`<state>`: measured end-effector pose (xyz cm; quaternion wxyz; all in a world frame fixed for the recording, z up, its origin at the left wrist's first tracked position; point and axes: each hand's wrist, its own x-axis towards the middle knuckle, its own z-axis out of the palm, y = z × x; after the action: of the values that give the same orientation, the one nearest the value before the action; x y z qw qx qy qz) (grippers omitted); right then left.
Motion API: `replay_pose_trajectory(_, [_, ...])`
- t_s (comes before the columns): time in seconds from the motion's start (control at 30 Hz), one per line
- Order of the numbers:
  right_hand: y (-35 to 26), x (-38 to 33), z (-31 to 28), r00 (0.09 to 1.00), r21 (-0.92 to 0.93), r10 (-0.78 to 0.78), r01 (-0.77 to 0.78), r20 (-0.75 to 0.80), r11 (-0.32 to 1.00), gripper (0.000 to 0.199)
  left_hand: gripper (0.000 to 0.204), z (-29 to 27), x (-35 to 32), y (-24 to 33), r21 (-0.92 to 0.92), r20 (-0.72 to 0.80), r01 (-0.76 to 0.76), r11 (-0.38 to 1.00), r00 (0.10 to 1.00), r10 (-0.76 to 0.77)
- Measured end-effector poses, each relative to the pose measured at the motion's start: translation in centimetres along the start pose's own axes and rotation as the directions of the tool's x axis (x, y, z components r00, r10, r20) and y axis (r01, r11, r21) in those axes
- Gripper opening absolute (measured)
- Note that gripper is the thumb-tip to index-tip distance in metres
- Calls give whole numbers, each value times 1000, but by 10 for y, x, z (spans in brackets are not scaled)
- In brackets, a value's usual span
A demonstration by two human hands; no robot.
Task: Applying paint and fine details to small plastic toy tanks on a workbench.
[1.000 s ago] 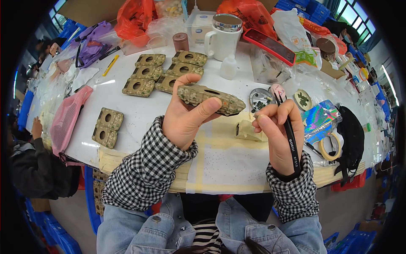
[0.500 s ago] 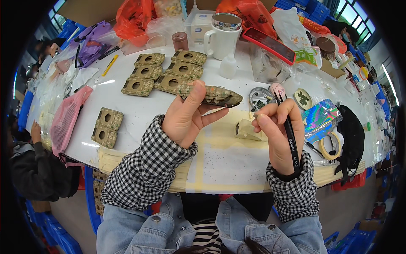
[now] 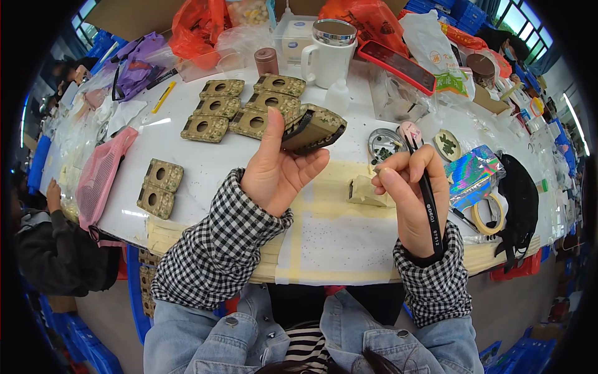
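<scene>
My left hand is closed on a camouflage-painted model tank hull, tilted so that its dark underside edge shows. My right hand has black tweezers lying across the palm, tips pointing up and away. Its thumb and forefinger are pinched together; whatever is between them is too small to make out. Just beyond those fingertips sits a tape-covered block. Matching hulls with round holes stand in groups at the back and at the left.
Behind the block are a round dish of small green parts and a pale lid with green pieces. A tape roll lies right. A white mug, red-cased phone and pink mesh pouch also stand about. A co-worker sits left.
My left hand has turned the hull over, so its underside and end now face me, and its fingers have spread beneath it. My right hand stays nearly still with the tweezers.
</scene>
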<state>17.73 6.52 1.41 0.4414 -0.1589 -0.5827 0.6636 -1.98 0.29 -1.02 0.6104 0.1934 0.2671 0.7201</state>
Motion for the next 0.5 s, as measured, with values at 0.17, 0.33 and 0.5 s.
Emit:
replay_pose_trajectory(0.17, [0, 0, -1, 1000, -1, -6, 6, 6, 1000, 26, 54, 0, 0, 0, 35, -27, 12, 999, 1000, -11])
replay_pose_trajectory(0.33, [2, 0, 0, 1000, -15, -9, 9, -3, 1000, 25, 49, 8, -7, 0, 411, -166, -58, 910, 977, 137])
replay_pose_trajectory(0.5, [1, 0, 1, 1000, -18, -20, 20, -4, 1000, 25, 66, 7, -3, 0, 645, -46, -362, 673, 861, 507])
